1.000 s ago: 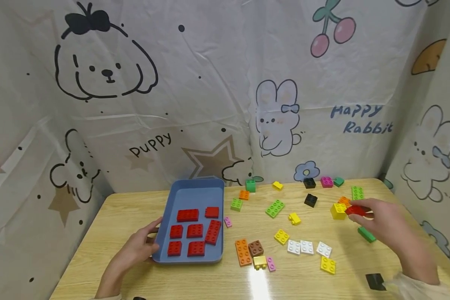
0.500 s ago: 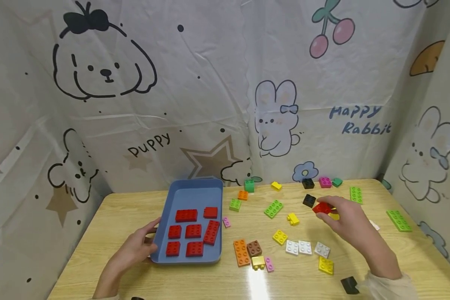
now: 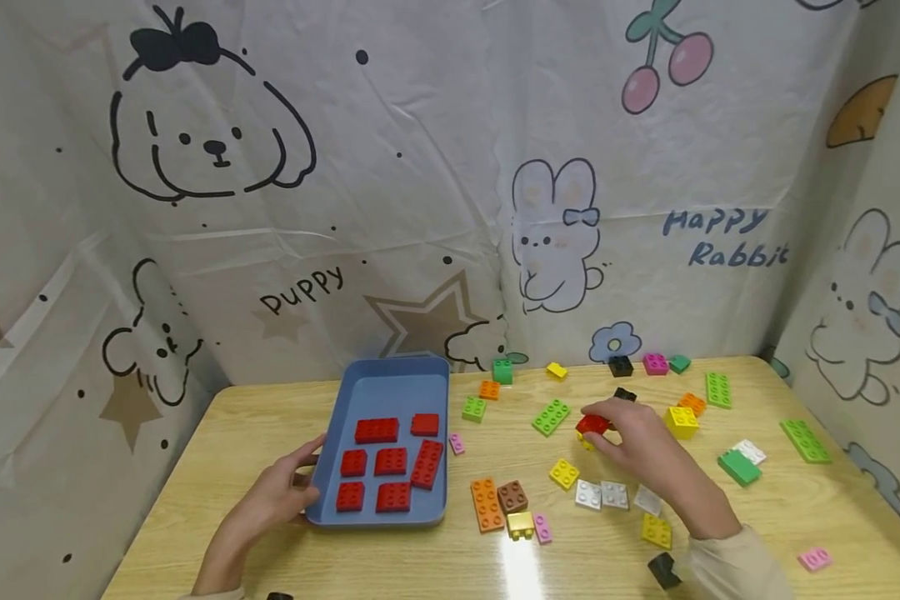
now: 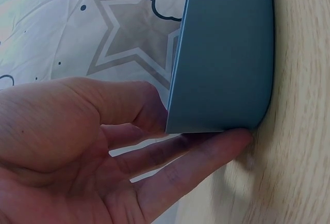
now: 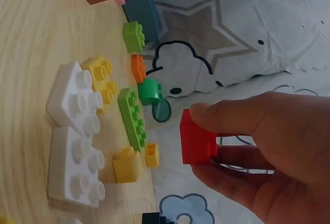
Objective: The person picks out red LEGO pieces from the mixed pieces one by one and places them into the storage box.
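A blue-grey tray (image 3: 399, 393) stands on the left half of the table with several red toy bricks (image 3: 391, 461) spread over its floor. Against the tray's left outer wall rests my left hand (image 3: 276, 492). Its fingers reach along the wall (image 4: 224, 53) with nothing gripped, as the left wrist view shows. Above the loose bricks at the right, my right hand (image 3: 637, 433) pinches a red brick (image 5: 196, 139) between thumb and fingers, clear of the table. In the head view that held brick partly covers a yellow brick (image 3: 587, 443).
Loose bricks in many colours lie right of the tray, among them white bricks (image 3: 602, 495), a long orange brick (image 3: 487, 504), a green brick (image 3: 739, 467) and a lime brick (image 3: 806, 441). A printed curtain (image 3: 420, 167) surrounds the table's back and sides.
My right hand has carried the red brick leftward from the table's right side, uncovering orange, yellow, green and white bricks there. The left hand and tray stay in place.
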The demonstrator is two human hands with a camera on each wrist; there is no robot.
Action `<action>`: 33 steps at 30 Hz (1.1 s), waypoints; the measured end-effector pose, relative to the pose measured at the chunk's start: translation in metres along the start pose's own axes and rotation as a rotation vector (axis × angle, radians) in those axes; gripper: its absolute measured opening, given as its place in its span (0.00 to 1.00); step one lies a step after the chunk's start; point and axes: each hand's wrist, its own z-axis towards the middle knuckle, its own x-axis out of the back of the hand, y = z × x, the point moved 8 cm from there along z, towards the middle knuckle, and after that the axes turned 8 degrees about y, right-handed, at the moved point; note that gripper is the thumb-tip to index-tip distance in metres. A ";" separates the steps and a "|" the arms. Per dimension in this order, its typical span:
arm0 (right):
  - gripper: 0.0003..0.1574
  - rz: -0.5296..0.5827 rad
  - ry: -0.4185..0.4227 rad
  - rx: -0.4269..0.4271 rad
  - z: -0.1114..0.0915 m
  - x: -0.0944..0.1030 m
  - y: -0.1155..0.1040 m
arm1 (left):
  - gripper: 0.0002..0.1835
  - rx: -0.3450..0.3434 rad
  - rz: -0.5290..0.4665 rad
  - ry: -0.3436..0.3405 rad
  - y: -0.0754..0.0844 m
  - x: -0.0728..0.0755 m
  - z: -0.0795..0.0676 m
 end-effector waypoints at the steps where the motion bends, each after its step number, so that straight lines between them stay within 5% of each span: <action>1: 0.21 -0.001 -0.007 0.011 0.002 -0.003 -0.002 | 0.44 -0.001 0.000 0.002 -0.001 0.000 0.000; 12: 0.17 0.002 -0.063 0.137 0.028 -0.026 -0.032 | 0.44 -0.015 0.003 0.007 -0.003 0.002 -0.002; 24: 0.16 0.002 -0.073 0.319 0.082 -0.057 -0.087 | 0.43 -0.034 -0.025 0.008 -0.001 0.002 -0.004; 33: 0.16 0.040 -0.102 0.340 0.118 -0.079 -0.108 | 0.44 -0.029 -0.016 0.015 0.001 0.002 -0.003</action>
